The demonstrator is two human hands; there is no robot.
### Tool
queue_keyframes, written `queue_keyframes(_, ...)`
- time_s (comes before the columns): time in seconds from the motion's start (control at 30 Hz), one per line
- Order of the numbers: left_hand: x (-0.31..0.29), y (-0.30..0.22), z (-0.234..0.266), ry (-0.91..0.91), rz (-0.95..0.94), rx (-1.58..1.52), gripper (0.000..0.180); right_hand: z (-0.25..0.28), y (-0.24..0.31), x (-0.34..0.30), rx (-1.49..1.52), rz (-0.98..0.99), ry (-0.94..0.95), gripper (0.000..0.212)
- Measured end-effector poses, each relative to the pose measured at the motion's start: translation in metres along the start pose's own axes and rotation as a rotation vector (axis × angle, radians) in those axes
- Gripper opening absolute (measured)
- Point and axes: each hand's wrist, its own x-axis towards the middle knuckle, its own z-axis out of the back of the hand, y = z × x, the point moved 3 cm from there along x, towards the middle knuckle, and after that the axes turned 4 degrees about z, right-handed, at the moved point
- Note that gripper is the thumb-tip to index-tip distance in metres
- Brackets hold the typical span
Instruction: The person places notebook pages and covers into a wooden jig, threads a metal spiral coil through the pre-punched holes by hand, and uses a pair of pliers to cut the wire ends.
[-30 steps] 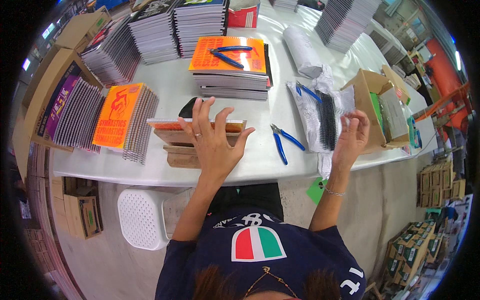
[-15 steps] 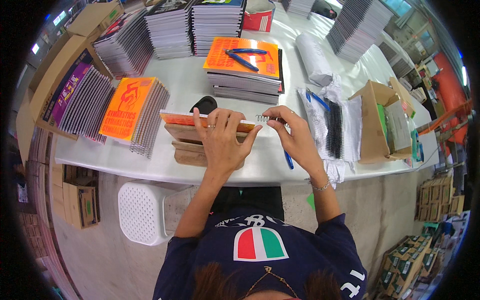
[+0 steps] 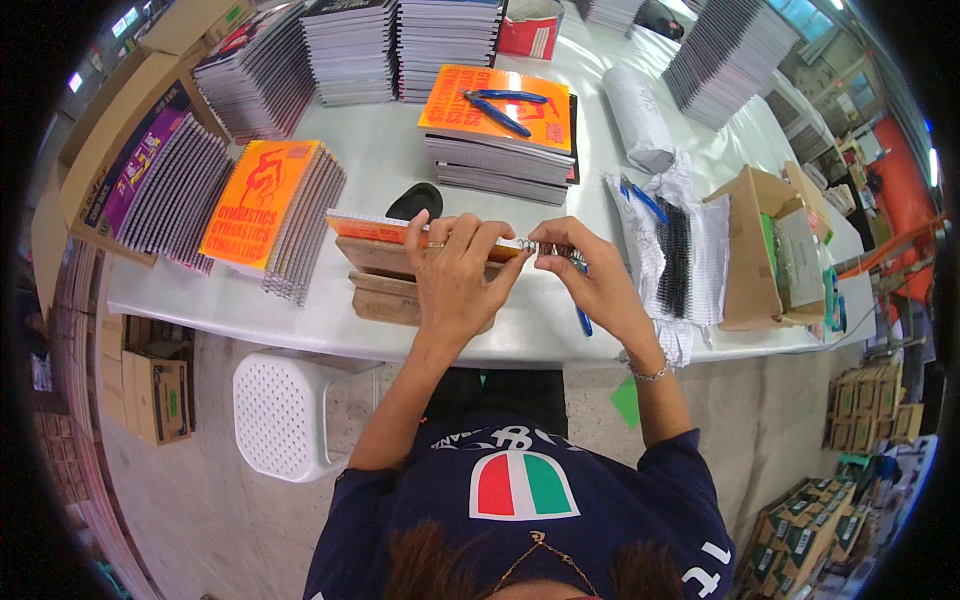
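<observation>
An orange-covered notebook (image 3: 372, 230) stands on edge against a wooden stand (image 3: 385, 300), its punched edge facing up. My left hand (image 3: 460, 275) is closed over the notebook, thumb at its right corner. Between the fingertips of my right hand (image 3: 595, 285) is a spiral binding coil (image 3: 548, 248). The coil's front end meets the right end of the notebook's edge; whether it has entered a hole is too small to tell. Blue-handled pliers (image 3: 583, 318) lie on the table, partly hidden by my right hand.
Spiral-bound orange notebooks (image 3: 262, 200) stand at left, beside purple ones in a cardboard box (image 3: 95, 185). More blue-handled pliers (image 3: 505, 105) rest on a notebook stack (image 3: 500, 160). Dark coils (image 3: 675, 265) lie on white wrapping at right, near an open carton (image 3: 745, 255).
My right hand has brought the coil left to the notebook's right corner, closing the small gap. My left hand keeps its hold. The whole view has shifted slightly.
</observation>
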Motion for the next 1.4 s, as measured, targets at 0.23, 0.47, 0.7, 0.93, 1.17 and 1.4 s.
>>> queue_keyframes(0.23, -0.023, 0.01, -0.008, -0.106, -0.052, 0.05, 0.025, 0.005, 0.012, 0.003, -0.29, 0.159, 0.129, 0.019)
queue_keyframes(0.47, -0.04, 0.02, -0.015, -0.21, -0.131, 0.088, 0.027, 0.004, 0.022, 0.002, -0.491, 0.39, 0.178, 0.027)
queue_keyframes(0.7, -0.019, 0.015, -0.006, -0.02, -0.14, 0.162, 0.032, 0.001, 0.02, -0.007, -0.406, 0.21, 0.122, 0.02)
queue_keyframes(0.93, 0.002, 0.012, 0.004, 0.108, -0.326, -0.017, 0.027, -0.005, 0.01, -0.004, -0.138, 0.046, 0.089, 0.014)
queue_keyframes(1.17, 0.002, 0.016, 0.009, 0.153, -0.395, -0.132, 0.02, 0.008, -0.037, 0.034, 0.253, -0.145, 0.558, 0.035)
queue_keyframes(1.4, 0.002, 0.012, 0.007, 0.129, -0.325, -0.177, 0.021, -0.074, -0.093, 0.098, -0.21, 0.495, 0.439, 0.044)
